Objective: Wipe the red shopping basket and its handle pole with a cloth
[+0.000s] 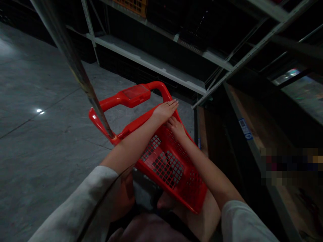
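A red plastic shopping cart [161,164] with mesh walls stands tilted in view in front of my body. Its red handle [136,94] curves round at the far side. My left hand [165,111], with a ring on one finger, lies flat across the cart's far rim, fingers stretched out to the right. Just below it, my right hand [176,128] rests at the same corner of the rim, fingers extended and partly beneath the left hand. Neither hand shows anything held.
A metal pole [78,74] rises from the cart's left handle end. White metal shelving [151,64] with dark crates and an orange crate [133,6] runs along the back. Wooden-edged shelving [252,124] with a blue label is on the right. Grey tiled floor [45,161] lies left.
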### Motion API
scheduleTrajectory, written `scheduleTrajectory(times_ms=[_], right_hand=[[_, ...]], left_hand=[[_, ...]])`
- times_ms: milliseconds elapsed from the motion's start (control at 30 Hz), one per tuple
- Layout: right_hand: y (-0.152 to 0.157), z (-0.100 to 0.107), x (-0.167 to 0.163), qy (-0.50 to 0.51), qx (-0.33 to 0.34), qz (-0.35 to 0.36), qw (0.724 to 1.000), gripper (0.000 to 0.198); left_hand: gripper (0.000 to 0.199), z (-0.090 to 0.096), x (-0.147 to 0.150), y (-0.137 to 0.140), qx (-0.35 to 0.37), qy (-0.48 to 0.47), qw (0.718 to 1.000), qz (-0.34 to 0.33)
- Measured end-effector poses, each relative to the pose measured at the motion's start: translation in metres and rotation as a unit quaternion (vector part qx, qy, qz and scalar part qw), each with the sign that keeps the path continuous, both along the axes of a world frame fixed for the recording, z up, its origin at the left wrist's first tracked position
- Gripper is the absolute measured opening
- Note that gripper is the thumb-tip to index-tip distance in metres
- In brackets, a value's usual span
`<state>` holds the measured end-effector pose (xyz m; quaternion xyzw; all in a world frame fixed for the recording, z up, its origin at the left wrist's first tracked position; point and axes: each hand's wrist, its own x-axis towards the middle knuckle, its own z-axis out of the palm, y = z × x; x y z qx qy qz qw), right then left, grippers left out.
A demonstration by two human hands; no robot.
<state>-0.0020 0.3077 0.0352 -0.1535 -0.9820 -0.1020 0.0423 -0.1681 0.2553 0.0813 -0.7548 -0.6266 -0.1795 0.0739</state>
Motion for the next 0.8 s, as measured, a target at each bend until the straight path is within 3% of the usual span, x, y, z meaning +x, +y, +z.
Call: scheduleTrajectory(times_ms=[100,167,300,400,467,567,633,667,733,800], right_hand=[[-0.019,-0.027,0.016,-0.101,-0.023,0.023,0.994,0.033],[-0.027,-0.032,0.045,-0.118,-0.030,0.028,0.992,0.030],[-0.027,-0.004,0.096,0.011,-0.083,0.001,0.997,0.030],[-0.019,0.022,0.097,0.198,-0.130,-0.053,0.970,0.039],[-0.014,0.030,0.082,0.338,-0.177,-0.094,0.919,0.037],[-0.011,0.031,0.052,0.450,-0.266,-0.134,0.842,0.032],[-0.011,0.028,0.037,0.461,-0.340,-0.126,0.810,0.032],[-0.010,0.026,0.033,0.454,-0.375,-0.112,0.800,0.034],[-0.007,0.024,0.035,0.424,-0.414,-0.079,0.802,0.039],[0.000,0.023,0.046,0.388,-0.407,-0.061,0.825,0.043]], left_hand=[[0.059,0.000,-0.002,-0.005,0.010,-0.005,1.000,-0.006],[0.057,-0.002,0.000,-0.009,0.032,-0.022,0.999,-0.039],[0.042,-0.008,0.027,-0.018,0.070,-0.082,0.990,-0.088],[0.042,-0.009,0.067,-0.025,0.074,-0.244,0.966,0.029],[0.041,-0.011,0.095,-0.028,0.072,-0.386,0.907,0.155],[0.039,-0.020,0.125,-0.030,0.052,-0.571,0.760,0.307],[0.034,-0.028,0.129,-0.029,0.034,-0.684,0.658,0.313],[0.029,-0.032,0.127,-0.028,0.034,-0.726,0.621,0.294],[0.019,-0.037,0.113,-0.023,0.054,-0.768,0.584,0.259],[0.018,-0.036,0.094,-0.014,0.095,-0.759,0.583,0.272]])
